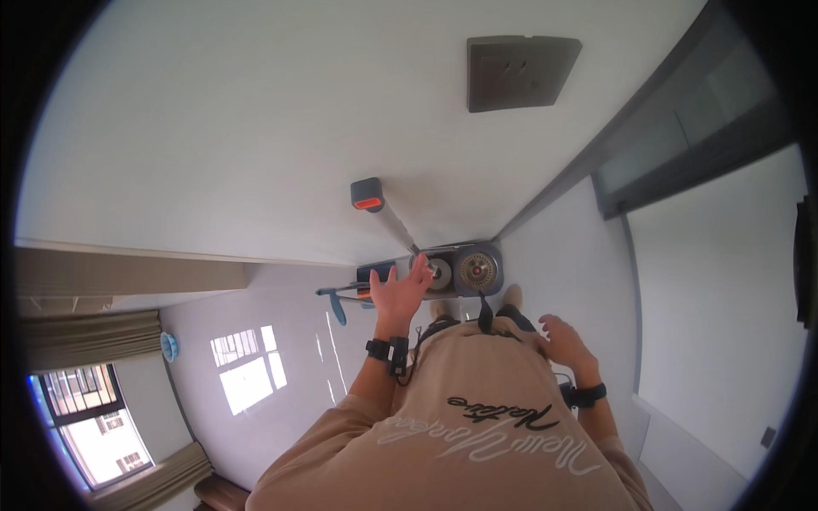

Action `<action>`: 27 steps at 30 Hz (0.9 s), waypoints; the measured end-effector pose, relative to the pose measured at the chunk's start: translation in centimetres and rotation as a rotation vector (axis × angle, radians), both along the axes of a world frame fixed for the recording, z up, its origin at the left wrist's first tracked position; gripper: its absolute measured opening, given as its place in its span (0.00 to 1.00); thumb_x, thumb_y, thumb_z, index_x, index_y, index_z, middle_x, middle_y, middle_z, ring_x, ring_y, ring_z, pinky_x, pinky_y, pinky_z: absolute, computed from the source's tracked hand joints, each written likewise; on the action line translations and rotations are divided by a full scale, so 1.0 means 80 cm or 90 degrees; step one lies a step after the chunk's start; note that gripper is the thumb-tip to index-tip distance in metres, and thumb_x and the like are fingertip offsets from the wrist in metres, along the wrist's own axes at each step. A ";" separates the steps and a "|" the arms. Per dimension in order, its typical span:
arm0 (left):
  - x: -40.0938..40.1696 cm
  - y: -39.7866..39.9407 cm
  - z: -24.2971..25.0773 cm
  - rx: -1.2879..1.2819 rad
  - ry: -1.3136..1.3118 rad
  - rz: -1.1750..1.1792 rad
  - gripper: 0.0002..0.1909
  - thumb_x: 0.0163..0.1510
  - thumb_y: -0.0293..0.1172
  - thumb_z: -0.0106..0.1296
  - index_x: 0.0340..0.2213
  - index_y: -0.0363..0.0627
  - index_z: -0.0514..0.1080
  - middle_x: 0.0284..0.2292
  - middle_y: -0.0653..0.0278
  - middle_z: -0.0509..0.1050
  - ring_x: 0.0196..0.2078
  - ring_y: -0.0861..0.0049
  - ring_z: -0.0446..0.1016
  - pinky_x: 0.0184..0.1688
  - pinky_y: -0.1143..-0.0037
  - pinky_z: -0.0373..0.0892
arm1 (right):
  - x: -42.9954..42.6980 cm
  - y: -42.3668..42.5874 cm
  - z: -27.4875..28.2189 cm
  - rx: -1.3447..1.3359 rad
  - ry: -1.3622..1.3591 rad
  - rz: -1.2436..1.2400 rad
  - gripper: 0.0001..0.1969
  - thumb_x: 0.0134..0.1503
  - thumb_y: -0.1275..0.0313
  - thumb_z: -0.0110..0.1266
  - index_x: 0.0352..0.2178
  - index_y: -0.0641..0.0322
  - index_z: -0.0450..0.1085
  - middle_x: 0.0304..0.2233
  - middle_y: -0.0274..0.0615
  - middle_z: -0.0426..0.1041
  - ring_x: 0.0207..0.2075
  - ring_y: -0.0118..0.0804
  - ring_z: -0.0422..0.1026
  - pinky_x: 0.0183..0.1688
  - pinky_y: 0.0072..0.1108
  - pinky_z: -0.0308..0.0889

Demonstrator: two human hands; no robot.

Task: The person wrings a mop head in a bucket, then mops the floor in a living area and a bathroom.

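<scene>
A mop (396, 227) with a pale pole and a grey, orange-trimmed grip end leans near the white wall. Its foot runs down to a two-part spin mop bucket (498, 284), whose right part holds a round slotted spin basket (478, 271). My left hand (401, 295) reaches forward with fingers spread. Its fingertips overlap the lower pole in view; whether they touch it I cannot tell. By my right hip hangs my right hand (567, 342), fingers loosely apart and nothing in it. Part of the bucket's left compartment is hidden behind my left hand.
Blue-handled cleaning tools (337, 305) stand left of the bucket. A dark wall socket (523, 73) sits on the wall ahead. At right is a dark-framed glass panel (703, 121). A blue basin (169, 347) lies by the curtain (96, 338) at far left.
</scene>
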State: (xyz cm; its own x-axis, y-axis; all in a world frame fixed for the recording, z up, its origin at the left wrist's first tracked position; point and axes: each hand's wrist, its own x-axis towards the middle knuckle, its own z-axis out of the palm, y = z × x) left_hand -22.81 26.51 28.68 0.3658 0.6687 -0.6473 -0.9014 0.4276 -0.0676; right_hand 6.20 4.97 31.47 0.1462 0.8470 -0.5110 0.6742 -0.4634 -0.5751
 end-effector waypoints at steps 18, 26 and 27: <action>0.088 0.030 -0.007 0.030 -0.055 0.053 0.38 0.57 0.57 0.32 0.60 0.66 0.27 0.58 0.49 0.51 0.57 0.51 0.59 0.48 0.56 0.62 | 0.024 -0.137 -0.022 -0.045 0.070 -0.192 0.20 0.49 0.66 0.53 0.41 0.69 0.65 0.35 0.55 0.72 0.36 0.51 0.72 0.40 0.32 0.67; 0.147 0.052 -0.059 0.338 0.500 -0.105 0.29 0.58 0.52 0.36 0.54 0.49 0.48 0.51 0.52 0.61 0.51 0.58 0.65 0.43 0.64 0.66 | 0.156 -0.264 -0.080 -0.005 0.030 -0.244 0.21 0.48 0.67 0.55 0.42 0.68 0.64 0.35 0.54 0.71 0.37 0.51 0.71 0.41 0.33 0.66; 0.157 0.051 -0.066 0.478 0.682 -0.217 0.28 0.58 0.51 0.36 0.53 0.47 0.49 0.50 0.52 0.62 0.50 0.59 0.66 0.43 0.65 0.66 | 0.172 -0.281 -0.086 -0.005 0.034 -0.243 0.21 0.48 0.67 0.55 0.42 0.68 0.64 0.35 0.54 0.71 0.37 0.51 0.71 0.41 0.33 0.66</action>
State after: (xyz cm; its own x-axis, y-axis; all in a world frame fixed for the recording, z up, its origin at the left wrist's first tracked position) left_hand -10.24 30.60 23.42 0.1325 0.9623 -0.2377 -0.2059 0.2613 0.9430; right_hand 19.94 -17.54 24.59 0.4241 0.7329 -0.5320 0.4215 -0.6797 -0.6003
